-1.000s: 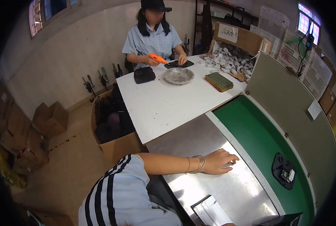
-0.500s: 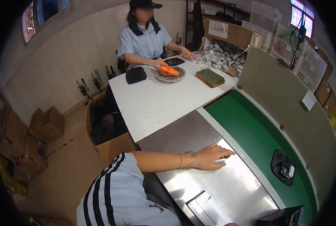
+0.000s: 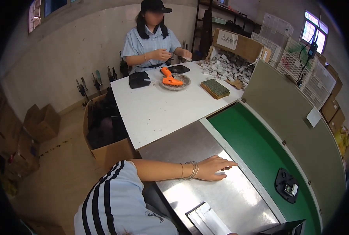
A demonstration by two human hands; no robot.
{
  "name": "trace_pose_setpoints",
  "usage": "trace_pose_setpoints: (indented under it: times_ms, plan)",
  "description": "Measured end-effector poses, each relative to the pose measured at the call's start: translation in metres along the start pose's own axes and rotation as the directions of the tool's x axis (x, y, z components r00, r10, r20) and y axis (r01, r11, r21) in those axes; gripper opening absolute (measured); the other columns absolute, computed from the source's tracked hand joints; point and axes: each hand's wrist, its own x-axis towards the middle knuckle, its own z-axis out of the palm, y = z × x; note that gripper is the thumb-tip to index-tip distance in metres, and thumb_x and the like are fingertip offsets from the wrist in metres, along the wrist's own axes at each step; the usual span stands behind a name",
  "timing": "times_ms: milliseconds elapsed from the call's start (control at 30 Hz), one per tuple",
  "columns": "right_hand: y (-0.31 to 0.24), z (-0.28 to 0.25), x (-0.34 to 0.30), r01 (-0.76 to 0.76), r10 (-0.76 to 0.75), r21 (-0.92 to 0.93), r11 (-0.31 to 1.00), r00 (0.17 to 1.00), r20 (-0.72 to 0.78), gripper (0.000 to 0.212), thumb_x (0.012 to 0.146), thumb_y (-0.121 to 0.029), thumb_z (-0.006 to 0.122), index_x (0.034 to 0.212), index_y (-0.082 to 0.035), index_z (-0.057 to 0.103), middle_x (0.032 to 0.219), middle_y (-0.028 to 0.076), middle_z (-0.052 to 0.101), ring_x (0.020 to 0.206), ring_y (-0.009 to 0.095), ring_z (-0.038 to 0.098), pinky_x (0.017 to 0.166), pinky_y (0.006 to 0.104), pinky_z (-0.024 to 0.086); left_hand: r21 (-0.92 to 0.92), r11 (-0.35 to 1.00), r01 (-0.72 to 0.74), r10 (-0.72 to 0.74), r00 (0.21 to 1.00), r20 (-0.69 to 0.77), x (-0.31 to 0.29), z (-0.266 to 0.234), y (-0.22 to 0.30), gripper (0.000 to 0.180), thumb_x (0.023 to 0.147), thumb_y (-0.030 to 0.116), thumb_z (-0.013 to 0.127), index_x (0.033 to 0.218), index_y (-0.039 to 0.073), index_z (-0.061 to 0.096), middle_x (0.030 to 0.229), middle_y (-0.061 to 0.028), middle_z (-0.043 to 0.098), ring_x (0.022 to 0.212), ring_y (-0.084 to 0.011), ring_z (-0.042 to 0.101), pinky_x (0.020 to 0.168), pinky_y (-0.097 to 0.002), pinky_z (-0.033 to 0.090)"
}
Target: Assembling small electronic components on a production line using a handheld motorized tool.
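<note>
My left hand (image 3: 214, 168), with metal bangles at the wrist, rests on the shiny metal worktop (image 3: 174, 147). Its fingers stretch toward the green belt (image 3: 256, 137); a small dark spot shows under them, too small to name. At the lower edge, a flat white-and-silver rectangular piece (image 3: 209, 220) lies on the worktop. Only a sliver of what seems my right hand (image 3: 232, 234) shows beside that piece, its fingers cut off by the frame. A black rounded plate (image 3: 281, 181) with a small white and green part lies on the belt.
Across the white table (image 3: 143, 117), a person (image 3: 153, 43) works near an orange glue gun (image 3: 171, 80) in a round dish. A green-topped block (image 3: 215, 88), black pouch (image 3: 139, 80) and heap of small white pieces (image 3: 229, 70) are there. A beige panel (image 3: 288, 113) borders the belt.
The person opposite has let go of the glue gun, now in the dish, and lifted both hands. The view has shifted slightly; my left hand stays on the worktop.
</note>
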Motion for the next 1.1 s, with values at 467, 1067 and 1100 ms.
trace_pose_setpoints:
  times_ms: [467,1067,1100]
  plan:
    - [-0.007,-0.003,-0.006,0.015,-0.019,-0.067,0.998,0.998,-0.063,0.045,0.081,-0.006,0.074,0.117,0.002,0.048,0.061,0.006,0.05,0.047,0.016,0.047,0.042,0.0288,0.043,-0.068,0.995,0.069,-0.067,0.997,0.037,-0.001,-0.002,-0.003,0.061,0.091,0.02,0.058,0.146,0.013,0.033,0.123,-0.008,0.056,0.102,-0.0182,0.059,0.101,-0.0383,0.035]
    - [-0.008,-0.007,-0.014,0.031,-0.036,-0.054,0.998,0.996,-0.083,0.045,0.08,-0.006,0.075,0.118,0.002,0.05,0.061,0.006,0.053,0.046,0.016,0.048,0.042,0.0277,0.042,-0.054,0.994,0.092,-0.089,0.995,0.047,-0.001,0.0,-0.004,0.063,0.09,0.022,0.058,0.146,0.009,0.031,0.126,-0.0092,0.056,0.104,-0.0212,0.058,0.1,-0.0385,0.037]
    - [-0.009,-0.005,-0.014,0.022,-0.027,-0.053,0.998,0.995,-0.099,0.046,0.08,-0.006,0.075,0.118,0.002,0.051,0.06,0.006,0.053,0.046,0.016,0.048,0.042,0.0273,0.042,-0.057,0.994,0.098,-0.095,0.994,0.046,-0.001,0.0,-0.005,0.064,0.09,0.023,0.059,0.146,0.009,0.031,0.126,-0.0093,0.056,0.105,-0.0213,0.057,0.1,-0.0384,0.038]
